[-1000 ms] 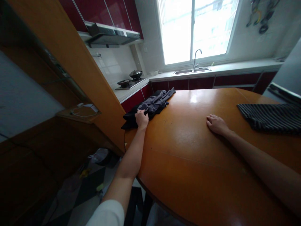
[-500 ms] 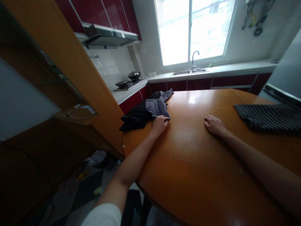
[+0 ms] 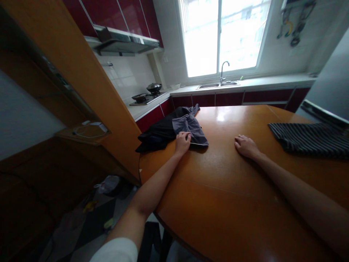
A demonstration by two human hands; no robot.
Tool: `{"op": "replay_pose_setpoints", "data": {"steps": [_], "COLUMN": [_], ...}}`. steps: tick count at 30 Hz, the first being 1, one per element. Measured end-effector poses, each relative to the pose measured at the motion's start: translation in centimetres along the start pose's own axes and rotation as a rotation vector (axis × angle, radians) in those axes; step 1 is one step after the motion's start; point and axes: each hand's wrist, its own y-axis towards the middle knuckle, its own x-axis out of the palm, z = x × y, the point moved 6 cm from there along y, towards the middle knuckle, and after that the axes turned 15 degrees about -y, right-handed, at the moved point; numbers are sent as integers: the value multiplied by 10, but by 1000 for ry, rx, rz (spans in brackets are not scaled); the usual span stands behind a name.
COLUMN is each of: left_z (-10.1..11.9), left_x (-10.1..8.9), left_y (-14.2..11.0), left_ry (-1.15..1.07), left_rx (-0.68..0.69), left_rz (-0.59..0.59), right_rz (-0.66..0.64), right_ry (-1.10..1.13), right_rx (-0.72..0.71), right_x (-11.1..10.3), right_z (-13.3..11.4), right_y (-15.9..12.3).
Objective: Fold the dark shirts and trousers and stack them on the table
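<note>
A dark garment [image 3: 160,131] with a grey panel and white piping lies bunched at the left edge of the wooden table [image 3: 218,171]. My left hand [image 3: 182,143] is at its near edge, fingers curled on the cloth beside the white-trimmed grey hem [image 3: 197,140]; the fingertips are partly hidden. To the right of that hem, my right hand [image 3: 247,146] rests palm down on the bare wood, fingers stretched out and holding nothing. Farther right lies a dark striped cloth [image 3: 308,140], apart from the right hand.
Beyond the table runs a white counter [image 3: 185,89] with a sink [image 3: 211,86] and tap [image 3: 224,69] under the window. Pans [image 3: 154,87] stand on the stove at left. A wooden cabinet edge [image 3: 117,109] rises close to the table's left side.
The grey hem has spread out toward the right and lies flatter on the table. My left hand has shifted slightly left along the hem. My right hand stays flat on the wood.
</note>
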Motion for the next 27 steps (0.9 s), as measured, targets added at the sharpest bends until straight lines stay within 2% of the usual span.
{"op": "replay_pose_setpoints", "data": {"steps": [2, 5, 8, 12, 16, 18, 21, 23, 25, 27], "left_z": [-23, -46, -53, -40, 4, 36, 86, 120, 143, 156], "left_x": [-19, -30, -28, -20, -5, 20, 91, 155, 208, 232], "left_y": [11, 25, 37, 60, 98, 111, 104, 72, 22, -23], "left_ry": [20, -7, -57, -87, -67, -71, -91, -23, 31, 18], "left_rx": [-136, -231, -277, -280, -160, -54, 125, 367, 569, 669], "left_rz": [132, 158, 174, 171, 173, 134, -65, -404, -761, -925], "right_rz": [-7, 1, 22, 33, 39, 55, 152, 289, 459, 611], "right_ry": [10, 16, 18, 32, 70, 158, 459, 655, 730, 707], "right_rx": [3, 21, 32, 42, 61, 84, 226, 395, 550, 635], "right_x": [2, 5, 5, 1, -2, -3, -6, -9, -14, -21], "right_z": [0, 1, 0, -2, -5, -3, 14, 36, 62, 84], "right_y": [1, 2, 2, -1, -3, -1, 4, 3, -2, -10]}}
